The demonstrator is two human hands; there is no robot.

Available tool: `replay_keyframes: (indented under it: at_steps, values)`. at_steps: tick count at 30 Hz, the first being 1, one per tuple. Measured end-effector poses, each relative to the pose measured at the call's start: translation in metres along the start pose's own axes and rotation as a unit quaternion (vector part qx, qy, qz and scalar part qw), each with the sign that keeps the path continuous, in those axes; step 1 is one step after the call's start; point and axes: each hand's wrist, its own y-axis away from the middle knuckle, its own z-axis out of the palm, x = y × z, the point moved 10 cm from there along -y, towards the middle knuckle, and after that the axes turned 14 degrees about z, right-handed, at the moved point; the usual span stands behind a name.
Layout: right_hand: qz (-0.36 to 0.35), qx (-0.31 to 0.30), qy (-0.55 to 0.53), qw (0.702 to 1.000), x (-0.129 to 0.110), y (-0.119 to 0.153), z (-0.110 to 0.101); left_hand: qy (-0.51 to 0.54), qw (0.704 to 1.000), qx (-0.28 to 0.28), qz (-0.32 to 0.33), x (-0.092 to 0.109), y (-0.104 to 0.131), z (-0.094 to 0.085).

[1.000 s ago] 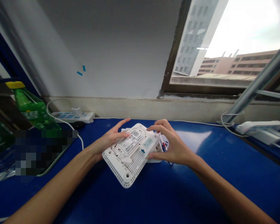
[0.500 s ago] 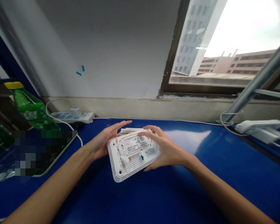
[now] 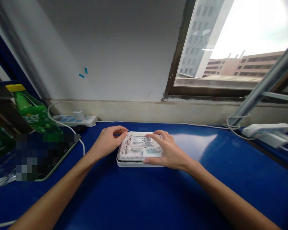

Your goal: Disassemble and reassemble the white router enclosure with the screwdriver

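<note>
A white perforated device (image 3: 136,153) with printed labels lies flat on the blue table (image 3: 144,198), label side up. Along its front edge a dark gap shows between the perforated cover and the white part below. My right hand (image 3: 171,150) grips the device's right side, thumb at the front edge and fingers over the back. At the back left corner my left hand (image 3: 110,140) has its thumb and index fingertips close together; whether they pinch something there is too small to tell.
To the left stand a green bottle (image 3: 33,110) with a yellow cap and a dark green-edged object (image 3: 60,156). A power strip (image 3: 88,120) with a cable lies behind. More white plugs (image 3: 268,132) sit at right beside a metal pole (image 3: 256,92).
The device has gone from tilted in both hands to flat on the table. My left hand's spread fingers have drawn together at its back left corner. The right hand keeps its grip.
</note>
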Motion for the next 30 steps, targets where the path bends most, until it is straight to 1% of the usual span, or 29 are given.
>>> replay_keyframes:
  at_steps: [4, 8, 13, 16, 18, 21, 24, 27, 30]
  values:
    - [-0.037, -0.004, 0.038, 0.999, -0.009, 0.002, 0.000, -0.037, 0.999, -0.028, 0.027, 0.008, 0.000, 0.006]
    - [-0.056, -0.038, 0.044, 0.997, -0.013, 0.004, 0.002, -0.087, 0.994, -0.061, 0.037, 0.013, 0.000, 0.011]
    - [-0.071, -0.060, 0.049, 0.994, -0.012, 0.006, 0.002, -0.148, 0.984, -0.075, 0.064, 0.015, 0.002, 0.015]
    - [-0.078, -0.060, 0.038, 0.994, -0.013, 0.006, 0.001, -0.177, 0.975, -0.077, 0.110, 0.017, 0.004, 0.020]
    - [-0.071, -0.027, 0.017, 0.997, -0.013, 0.005, -0.008, -0.195, 0.966, -0.062, 0.160, 0.026, 0.004, 0.021]
    - [-0.062, 0.080, -0.028, 0.994, -0.015, 0.005, -0.034, -0.220, 0.949, -0.028, 0.226, 0.046, 0.006, 0.017]
    - [-0.069, 0.169, -0.056, 0.982, -0.021, 0.011, -0.058, -0.237, 0.935, 0.007, 0.264, 0.067, 0.009, 0.007]
    - [-0.065, 0.204, -0.056, 0.975, -0.025, 0.015, -0.069, -0.244, 0.929, 0.035, 0.276, 0.080, 0.012, -0.002]
    - [-0.046, 0.198, -0.032, 0.979, -0.026, 0.011, -0.067, -0.251, 0.932, 0.030, 0.261, 0.078, 0.011, -0.003]
